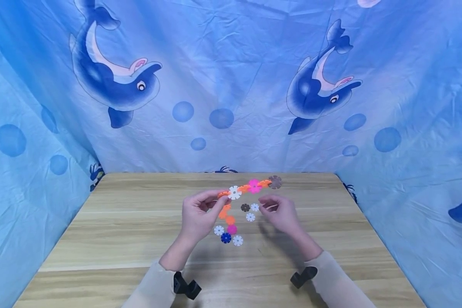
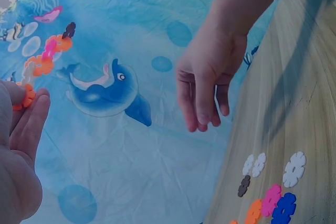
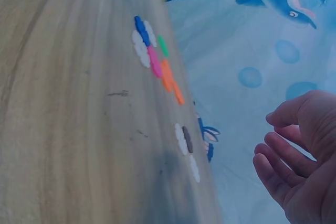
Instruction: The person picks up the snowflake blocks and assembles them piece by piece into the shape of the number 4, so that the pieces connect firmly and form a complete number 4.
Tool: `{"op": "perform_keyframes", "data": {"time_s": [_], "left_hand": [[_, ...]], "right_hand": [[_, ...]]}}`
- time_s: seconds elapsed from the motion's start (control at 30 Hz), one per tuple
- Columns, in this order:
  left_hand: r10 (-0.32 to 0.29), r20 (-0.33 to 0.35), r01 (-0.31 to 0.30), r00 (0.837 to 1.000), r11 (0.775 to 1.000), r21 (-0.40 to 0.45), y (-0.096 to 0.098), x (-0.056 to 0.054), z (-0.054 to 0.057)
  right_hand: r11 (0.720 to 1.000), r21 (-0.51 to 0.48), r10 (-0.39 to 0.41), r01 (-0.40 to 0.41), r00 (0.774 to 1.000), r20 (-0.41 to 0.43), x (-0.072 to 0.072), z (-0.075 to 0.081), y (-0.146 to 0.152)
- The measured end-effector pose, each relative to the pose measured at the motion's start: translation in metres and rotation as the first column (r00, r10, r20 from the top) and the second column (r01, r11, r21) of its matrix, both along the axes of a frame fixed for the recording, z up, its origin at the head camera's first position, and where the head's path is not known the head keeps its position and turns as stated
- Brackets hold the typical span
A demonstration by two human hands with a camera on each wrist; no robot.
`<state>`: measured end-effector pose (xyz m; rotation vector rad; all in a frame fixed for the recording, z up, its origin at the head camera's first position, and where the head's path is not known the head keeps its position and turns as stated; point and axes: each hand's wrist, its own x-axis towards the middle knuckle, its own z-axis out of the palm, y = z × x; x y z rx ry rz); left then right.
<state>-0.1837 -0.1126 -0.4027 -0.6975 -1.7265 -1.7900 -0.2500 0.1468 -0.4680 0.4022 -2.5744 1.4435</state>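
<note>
My left hand [image 1: 200, 214] pinches the orange end of a chain of interlocked plastic snowflake discs [image 1: 234, 192], held up above the table. Along the chain run orange, white, orange, pink and orange discs, ending in a grey-brown disc [image 1: 275, 182] at the far right. The left wrist view shows the same chain [image 2: 39, 65] rising from between thumb and fingers. My right hand [image 1: 281, 212] hovers apart from the chain's right part, its fingers loosely bent and holding nothing. In the right wrist view, that hand [image 3: 299, 156] has a gap between thumb and fingers.
On the wooden table [image 1: 119, 239], a brown disc [image 1: 245, 207] lies with two white discs [image 1: 250, 217]. Nearer me lie loose orange discs [image 1: 230, 220], a pink disc [image 1: 232, 229], a blue disc [image 1: 226, 238] and white discs [image 1: 237, 241]. A green disc [image 3: 163, 46] shows too. Dolphin-print cloth [image 1: 223, 77] surrounds the table.
</note>
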Motion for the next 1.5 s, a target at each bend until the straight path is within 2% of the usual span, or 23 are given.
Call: {"op": "perform_keyframes", "data": {"time_s": [0.37, 0.63, 0.87, 1.03, 1.2, 1.33, 1.5], "left_hand": [[-0.014, -0.026, 0.013, 1.000, 1.000, -0.011, 0.001, 0.001, 0.001], [-0.011, -0.027, 0.011, 1.000, 1.000, -0.015, 0.001, 0.001, 0.001], [-0.013, -0.011, 0.013, 1.000, 1.000, -0.023, 0.002, 0.002, 0.001], [-0.007, -0.019, 0.006, 1.000, 1.000, -0.026, 0.002, 0.001, 0.000], [-0.003, -0.009, 0.003, 1.000, 0.999, -0.033, 0.002, 0.001, -0.001], [0.004, 0.005, -0.004, 1.000, 0.999, -0.041, 0.002, 0.002, -0.001], [-0.001, 0.008, 0.002, 1.000, 1.000, -0.031, 0.003, 0.002, -0.001]], "right_hand": [[0.998, 0.061, 0.025, -0.024, 1.000, -0.015, -0.006, -0.017, -0.002], [0.990, 0.143, 0.018, -0.021, 1.000, 0.019, -0.011, -0.026, -0.007], [0.978, 0.201, 0.055, -0.050, 0.998, -0.018, -0.013, -0.037, -0.011], [0.962, 0.266, 0.080, -0.065, 0.996, -0.048, -0.014, -0.042, -0.013], [0.943, 0.316, 0.122, -0.109, 0.992, -0.023, -0.012, -0.039, -0.015], [0.907, 0.396, 0.160, -0.140, 0.987, -0.018, -0.011, -0.036, -0.017], [0.861, 0.490, 0.164, -0.137, 0.986, -0.013, -0.010, -0.037, -0.020]]}}
